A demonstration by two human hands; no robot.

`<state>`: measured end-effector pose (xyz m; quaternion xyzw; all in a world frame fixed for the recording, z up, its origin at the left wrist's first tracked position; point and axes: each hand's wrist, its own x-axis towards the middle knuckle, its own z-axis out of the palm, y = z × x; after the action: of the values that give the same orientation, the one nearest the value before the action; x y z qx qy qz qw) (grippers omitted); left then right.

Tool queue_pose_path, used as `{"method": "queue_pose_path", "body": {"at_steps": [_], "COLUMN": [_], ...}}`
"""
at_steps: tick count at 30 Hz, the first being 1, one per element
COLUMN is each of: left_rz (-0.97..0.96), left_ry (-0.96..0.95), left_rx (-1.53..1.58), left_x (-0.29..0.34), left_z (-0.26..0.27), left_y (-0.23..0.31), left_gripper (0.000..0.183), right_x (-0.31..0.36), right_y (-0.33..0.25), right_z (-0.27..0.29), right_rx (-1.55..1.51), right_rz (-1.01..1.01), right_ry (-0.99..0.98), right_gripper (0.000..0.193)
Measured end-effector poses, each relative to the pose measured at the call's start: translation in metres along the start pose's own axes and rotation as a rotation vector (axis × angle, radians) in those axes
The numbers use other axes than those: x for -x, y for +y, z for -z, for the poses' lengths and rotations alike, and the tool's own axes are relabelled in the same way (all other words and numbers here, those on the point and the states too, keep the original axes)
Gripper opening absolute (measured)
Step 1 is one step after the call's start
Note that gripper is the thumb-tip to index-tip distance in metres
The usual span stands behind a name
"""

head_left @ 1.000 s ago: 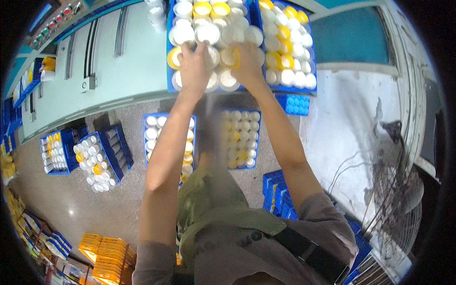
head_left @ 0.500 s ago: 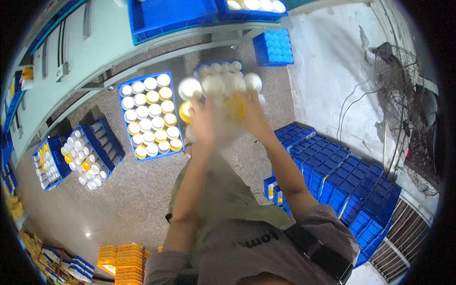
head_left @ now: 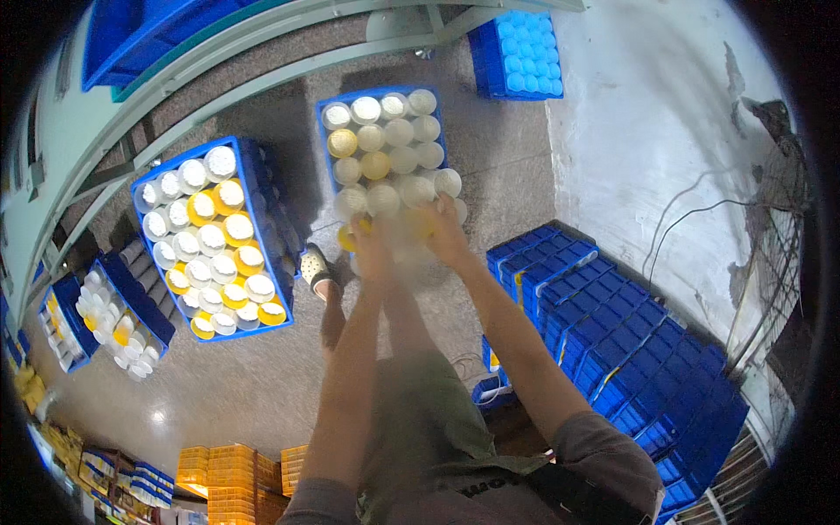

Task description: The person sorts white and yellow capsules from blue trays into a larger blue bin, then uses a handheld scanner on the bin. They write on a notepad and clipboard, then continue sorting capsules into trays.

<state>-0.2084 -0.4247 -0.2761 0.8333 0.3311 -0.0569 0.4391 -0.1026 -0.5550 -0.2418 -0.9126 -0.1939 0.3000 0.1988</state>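
Observation:
Both my hands are on a cluster of round white and yellow tubs (head_left: 383, 201) at the near end of a blue crate (head_left: 444, 140). My left hand (head_left: 373, 249) is closed against the cluster's left side, beside a yellow tub. Against its right side my right hand (head_left: 444, 234) presses, fingers curled round the outer tubs. Rows of white tubs with a few yellow ones stand upright in the crate beyond. Haze and motion blur the tubs between my hands, so their lower parts cannot be made out.
Left of me stands another blue crate (head_left: 284, 302) filled with white and yellow tubs. Strapped stacks of blue crates (head_left: 604, 341) line the right wall. A crate of light-blue tubs (head_left: 525, 57) sits far right. Orange crates (head_left: 232, 472) stand lower left; a pale bench frame (head_left: 289, 39) crosses the top.
My hands have lowered the cluster toward the far blue crate, whose rows now show beyond it. The view has shifted, and a foot in a pale clog has come into sight.

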Motion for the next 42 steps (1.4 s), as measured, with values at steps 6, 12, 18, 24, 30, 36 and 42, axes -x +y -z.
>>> {"method": "queue_pose_path", "body": {"at_steps": [6, 12, 18, 24, 30, 36, 42], "left_rz": [0.062, 0.154, 0.054, -0.175, -0.428, 0.054, -0.039], "left_ry": [-0.044, -0.244, -0.243, 0.333, 0.827, 0.042, 0.180], "left_rx": [-0.050, -0.011, 0.015, 0.287, -0.452, -0.424, -0.419], "left_x": [-0.003, -0.009, -0.044, -0.183, -0.408, -0.517, -0.513], "left_z": [-0.003, -0.018, 0.115, 0.357, 0.481, 0.511, 0.499], "left_y": [0.002, 0.016, 0.074, 0.168, 0.211, 0.203, 0.197], "left_gripper": [0.075, 0.105, 0.078, 0.044, 0.063, 0.101, 0.083], "right_x": [0.004, -0.006, -0.015, -0.108, -0.341, -0.470, -0.480], "right_y": [0.049, 0.039, -0.033, -0.230, -0.436, -0.491, -0.489], "right_z": [-0.011, -0.015, 0.077, 0.223, 0.288, 0.278, 0.284], "right_rx": [-0.091, -0.104, 0.071, -0.383, -0.129, 0.231, 0.295], "right_rz": [-0.026, 0.085, 0.027, 0.561, 0.860, 0.397, 0.383], "right_ry": [-0.034, -0.020, -0.176, 0.057, 0.577, 0.218, 0.123], "right_gripper": [0.067, 0.063, 0.068, 0.053, 0.055, 0.076, 0.077]}}
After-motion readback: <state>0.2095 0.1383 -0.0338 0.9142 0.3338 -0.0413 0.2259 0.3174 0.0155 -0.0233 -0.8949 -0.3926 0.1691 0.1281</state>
